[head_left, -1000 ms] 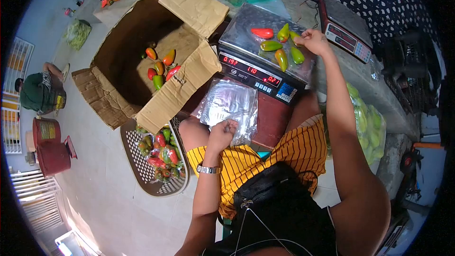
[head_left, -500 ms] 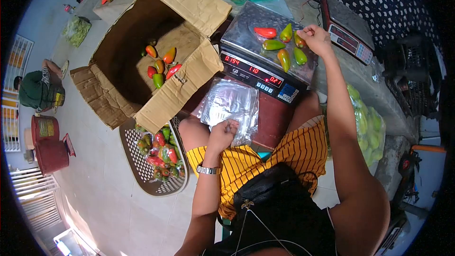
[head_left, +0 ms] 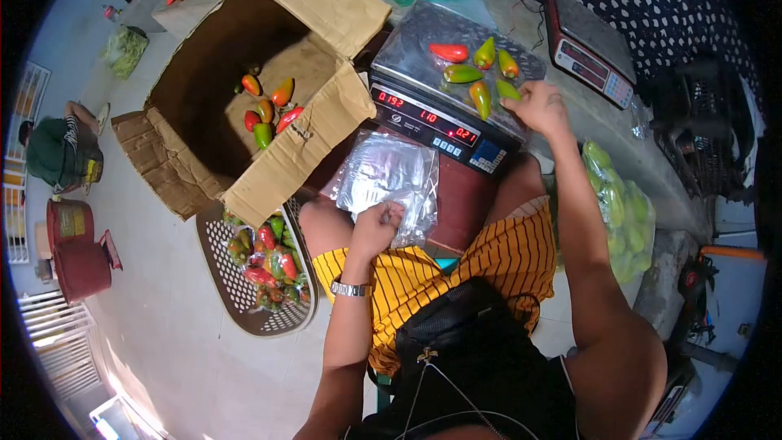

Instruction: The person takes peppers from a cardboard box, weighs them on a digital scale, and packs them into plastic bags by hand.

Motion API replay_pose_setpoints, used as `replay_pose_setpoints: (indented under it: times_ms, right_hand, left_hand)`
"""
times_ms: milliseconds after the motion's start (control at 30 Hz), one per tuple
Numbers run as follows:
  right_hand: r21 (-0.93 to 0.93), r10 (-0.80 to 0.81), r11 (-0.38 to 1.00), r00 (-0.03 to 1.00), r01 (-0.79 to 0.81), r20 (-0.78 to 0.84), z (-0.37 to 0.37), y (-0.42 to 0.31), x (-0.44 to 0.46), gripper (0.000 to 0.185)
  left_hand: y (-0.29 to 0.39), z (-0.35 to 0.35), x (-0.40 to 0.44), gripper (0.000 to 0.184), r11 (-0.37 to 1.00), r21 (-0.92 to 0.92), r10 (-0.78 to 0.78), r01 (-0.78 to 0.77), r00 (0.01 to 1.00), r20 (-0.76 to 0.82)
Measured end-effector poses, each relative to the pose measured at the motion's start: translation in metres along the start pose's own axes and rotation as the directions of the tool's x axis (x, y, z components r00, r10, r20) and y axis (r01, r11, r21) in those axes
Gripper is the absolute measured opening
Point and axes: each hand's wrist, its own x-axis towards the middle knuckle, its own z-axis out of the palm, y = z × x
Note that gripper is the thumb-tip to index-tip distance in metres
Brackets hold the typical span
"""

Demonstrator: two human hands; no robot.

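On the metal pan of a digital scale lie a red pepper and several green and yellowish ones. At the pan's right edge, the fingertips of my right hand close on a green pepper; part of it is behind my fingers. Clear plastic bags lie in a stack in front of the scale, over my lap. Curled at their lower edge, my left hand pinches the plastic. Red digits glow on the scale's display.
An open cardboard box with several peppers stands left of the scale. Below it is a plastic basket of bagged peppers. A second scale and a bag of green produce are to the right. A person is at far left.
My right hand has moved down from a pepper at the upper right of the pan to the lower green one. My left hand stays at the plastic bags.
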Motion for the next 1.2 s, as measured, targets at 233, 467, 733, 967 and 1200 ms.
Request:
replay_pose_setpoints:
  times_ms: [233, 467, 733, 967, 1200]
  right_hand:
    - [0.520, -0.446, 0.699, 0.867, 0.492, -0.221, -0.008, -0.064, 0.040, 0.036]
    - [0.008, -0.425, 0.892, 0.831, 0.452, 0.360, 0.000, -0.158, 0.094, 0.056]
    - [0.015, -0.407, 0.901, 0.836, 0.433, 0.368, 0.000, -0.157, 0.091, 0.037]
    - [0.620, -0.636, 0.509, 0.746, 0.597, -0.196, -0.038, -0.222, 0.061, 0.049]
    - [0.124, -0.866, 0.500, 0.499, 0.857, 0.040, 0.083, -0.385, 0.021, 0.053]
  left_hand:
    - [-0.002, 0.001, -0.002, 0.015, 0.999, -0.015, 0.031, -0.032, 0.999, -0.042]
    - [-0.003, 0.001, -0.006, 0.014, 1.000, -0.027, 0.003, -0.005, 0.998, -0.062]
    - [0.015, -0.008, -0.006, 0.014, 1.000, -0.010, -0.028, 0.028, 1.000, -0.015]
    - [0.000, -0.001, -0.007, 0.017, 0.998, -0.059, 0.009, -0.011, 0.999, -0.031]
    - [0.013, -0.010, -0.003, 0.018, 0.998, -0.046, -0.045, 0.044, 0.999, -0.015]
